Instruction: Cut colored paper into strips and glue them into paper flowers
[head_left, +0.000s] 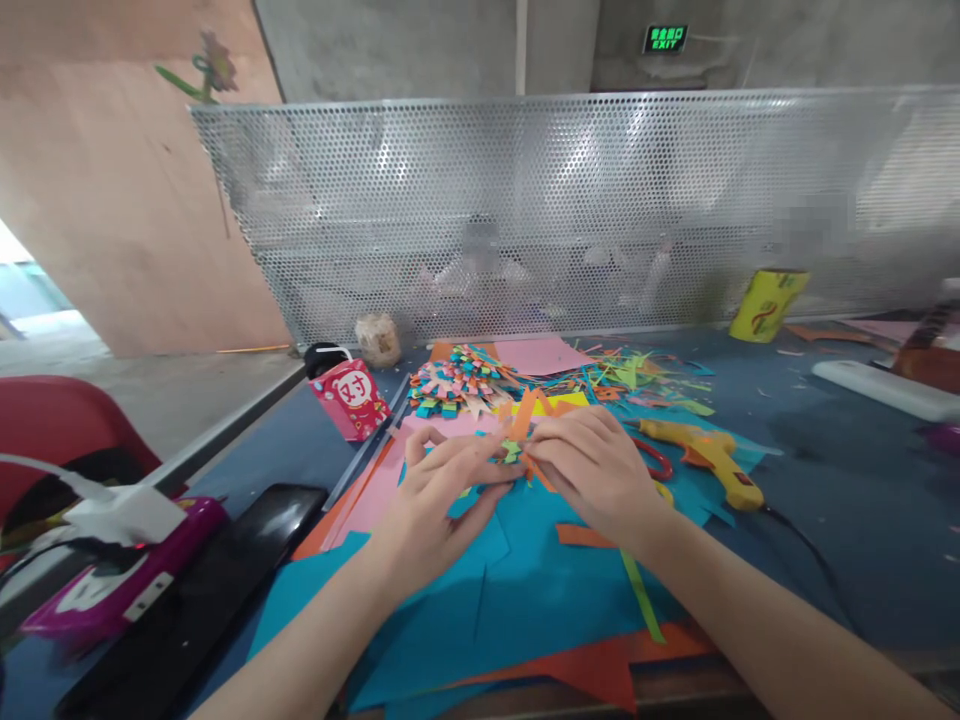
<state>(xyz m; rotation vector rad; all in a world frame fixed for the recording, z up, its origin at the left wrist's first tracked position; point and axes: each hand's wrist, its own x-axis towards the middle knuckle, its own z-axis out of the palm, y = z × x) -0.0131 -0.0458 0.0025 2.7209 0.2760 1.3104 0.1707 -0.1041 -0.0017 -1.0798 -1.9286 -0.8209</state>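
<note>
My left hand [442, 492] and my right hand [596, 470] meet above the blue paper sheets [525, 600]. Between their fingertips is a small bundle of green fringed paper [512, 452], pinched from the left. On the right side, my fingers close on an orange paper strip [525, 410] that sticks up beside the bundle; part of it is hidden. Just beyond lies a heap of multicoloured fringed paper pieces [465, 380]. Close to my right wrist are a yellow glue gun [709, 455] and a red scissors handle [654, 458], partly covered.
At left are a red drink carton [351, 400], a black phone [289, 515] and a purple power strip [135, 575]. Thin paper scraps [637, 375] spread at the back. A perforated metal screen [570, 220] bounds the table, with a yellow can [767, 305] before it.
</note>
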